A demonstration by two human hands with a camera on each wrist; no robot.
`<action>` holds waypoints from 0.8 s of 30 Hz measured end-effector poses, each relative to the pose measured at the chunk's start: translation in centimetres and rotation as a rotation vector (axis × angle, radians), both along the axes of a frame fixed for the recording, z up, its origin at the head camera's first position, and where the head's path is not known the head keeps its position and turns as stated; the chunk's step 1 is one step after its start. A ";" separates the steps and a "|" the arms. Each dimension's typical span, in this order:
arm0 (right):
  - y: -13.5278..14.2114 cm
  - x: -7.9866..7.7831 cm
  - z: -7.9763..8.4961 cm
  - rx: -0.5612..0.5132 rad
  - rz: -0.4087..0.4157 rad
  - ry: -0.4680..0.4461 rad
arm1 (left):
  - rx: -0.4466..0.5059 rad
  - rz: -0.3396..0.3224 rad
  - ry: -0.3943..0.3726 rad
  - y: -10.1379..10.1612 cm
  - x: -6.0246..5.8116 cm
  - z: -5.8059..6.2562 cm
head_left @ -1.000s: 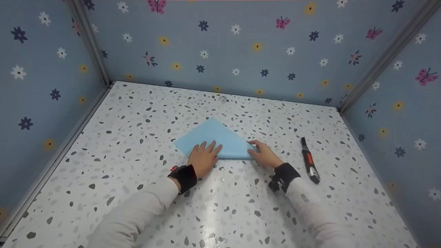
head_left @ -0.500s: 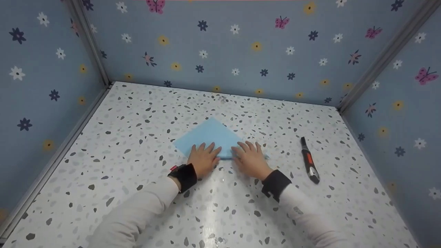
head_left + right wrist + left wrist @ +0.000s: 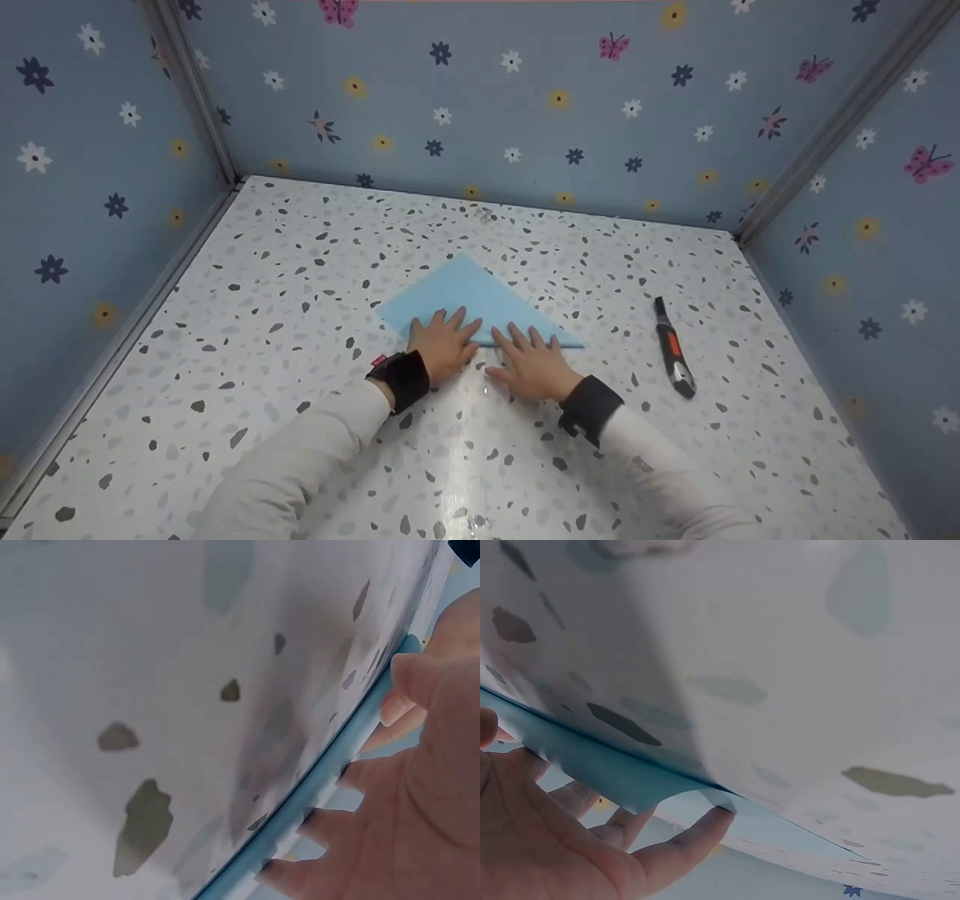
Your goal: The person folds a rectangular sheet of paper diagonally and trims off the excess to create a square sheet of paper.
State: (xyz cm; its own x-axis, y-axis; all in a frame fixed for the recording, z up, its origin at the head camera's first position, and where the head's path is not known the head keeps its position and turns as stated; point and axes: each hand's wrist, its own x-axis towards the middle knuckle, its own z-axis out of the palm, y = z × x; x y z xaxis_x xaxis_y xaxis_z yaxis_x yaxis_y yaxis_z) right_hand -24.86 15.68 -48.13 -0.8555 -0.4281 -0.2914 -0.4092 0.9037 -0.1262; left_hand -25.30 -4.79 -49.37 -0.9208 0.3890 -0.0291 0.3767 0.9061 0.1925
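Observation:
A light blue folded sheet of paper (image 3: 465,292) lies on the speckled tabletop, one corner pointing away and a straight folded edge along the near side. My left hand (image 3: 441,349) rests on its near left part with fingers spread. On the near right part my right hand (image 3: 534,367) lies with spread fingertips on the sheet, its thumb off the near edge. In the left wrist view the paper (image 3: 592,757) bends up slightly between the fingertips. The right wrist view shows the rounded fold (image 3: 322,772) running under the right fingers.
A black and orange utility knife (image 3: 673,349) lies on the table (image 3: 300,247) to the right of the paper. Blue panels (image 3: 480,97) with flowers and butterflies enclose the back and both sides.
My right hand has left the paper's right corner, moved left toward the left hand and then slightly nearer, its fingers now spread. The left hand has stayed in place.

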 end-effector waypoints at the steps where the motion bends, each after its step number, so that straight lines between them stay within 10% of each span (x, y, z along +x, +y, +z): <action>1: 0.0 0.0 -0.1 0.001 0.000 0.002 | -0.009 0.000 0.001 0.0 -0.2 -0.1; 24: -0.5 -0.5 -0.4 -0.039 -0.039 -0.008 | -0.103 0.028 -0.030 0.2 -2.2 -0.6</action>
